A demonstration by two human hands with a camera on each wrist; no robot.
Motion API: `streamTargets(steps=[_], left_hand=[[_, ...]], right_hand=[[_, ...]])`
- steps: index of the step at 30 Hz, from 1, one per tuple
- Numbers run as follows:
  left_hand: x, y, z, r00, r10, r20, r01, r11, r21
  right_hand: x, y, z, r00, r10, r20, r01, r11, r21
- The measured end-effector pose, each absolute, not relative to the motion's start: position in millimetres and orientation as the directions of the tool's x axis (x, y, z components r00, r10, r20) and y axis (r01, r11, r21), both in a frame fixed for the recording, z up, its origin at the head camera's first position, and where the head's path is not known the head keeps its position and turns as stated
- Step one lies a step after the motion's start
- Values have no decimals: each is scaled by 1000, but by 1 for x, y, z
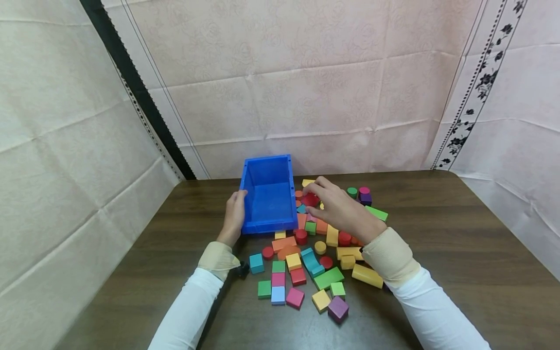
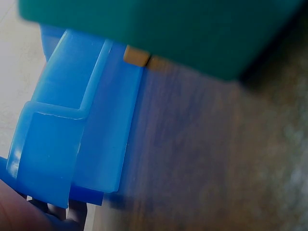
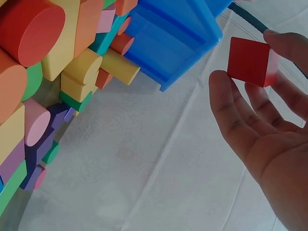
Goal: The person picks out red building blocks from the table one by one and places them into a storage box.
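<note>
On the left of the blocks, my left hand (image 1: 235,214) grips the side of a blue plastic bin (image 1: 270,230). The bin's ribbed edge (image 2: 57,130) fills the left of the left wrist view, with fingers partly hidden below it. Between thumb and fingertips my right hand (image 3: 269,130) pinches a red cube (image 3: 248,61). In the head view this right hand (image 1: 343,209) is just right of the bin, above the block pile. Bare blue walls and floor show inside the bin.
Many coloured wooden blocks lie right of and in front of the bin, among them a purple cube (image 1: 338,309), a yellow half-round block (image 1: 367,276) and a blue cube (image 1: 256,263). They spread over a dark wooden table (image 1: 446,223). Pale cloth (image 1: 315,97) hangs behind.
</note>
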State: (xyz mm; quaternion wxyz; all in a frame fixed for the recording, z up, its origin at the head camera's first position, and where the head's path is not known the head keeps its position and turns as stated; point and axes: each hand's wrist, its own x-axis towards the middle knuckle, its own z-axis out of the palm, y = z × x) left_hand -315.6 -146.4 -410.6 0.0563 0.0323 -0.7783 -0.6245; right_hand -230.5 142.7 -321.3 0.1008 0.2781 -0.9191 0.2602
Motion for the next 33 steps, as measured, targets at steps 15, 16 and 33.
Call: streamTargets(steps=[15,16,33], left_hand=[[-316,-147,-412,-992,-118,36,9,225,974],[-316,-147,-412,-992,-118,37,10,226,974],[-317,-147,-411,-992,-122,42,13,228,974]], right_hand=[[-231,142,-322,-826,-453,335,-562,709,-426],[-231,142,-322,-827,-453,334,-561,710,-426],[-232,142,-321,-847,-437,302,-531,713,-458]])
